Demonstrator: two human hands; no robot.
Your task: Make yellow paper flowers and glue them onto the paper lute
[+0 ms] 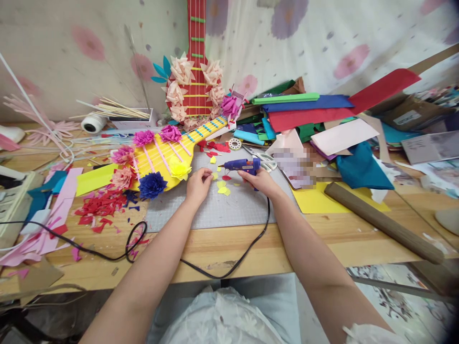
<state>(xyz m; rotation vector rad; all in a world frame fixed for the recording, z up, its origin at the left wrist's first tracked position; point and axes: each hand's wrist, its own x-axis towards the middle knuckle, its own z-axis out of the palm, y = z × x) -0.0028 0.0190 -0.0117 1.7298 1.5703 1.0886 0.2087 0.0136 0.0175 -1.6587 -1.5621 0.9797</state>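
Head view: my right hand point(263, 181) is wrapped around the grip of a blue glue gun point(241, 165), its nozzle pointing left over the grey cutting mat point(229, 210), its black cord point(251, 243) trailing off the table edge. My left hand point(198, 185) has its fingers pinched together on a small yellow paper piece point(214, 176), with more yellow paper scraps point(223, 188) lying between my hands. Just left of my left hand lies a yellow paper guitar point(168, 155) dressed in paper flowers; a red paper guitar point(195, 71) leans on the wall behind.
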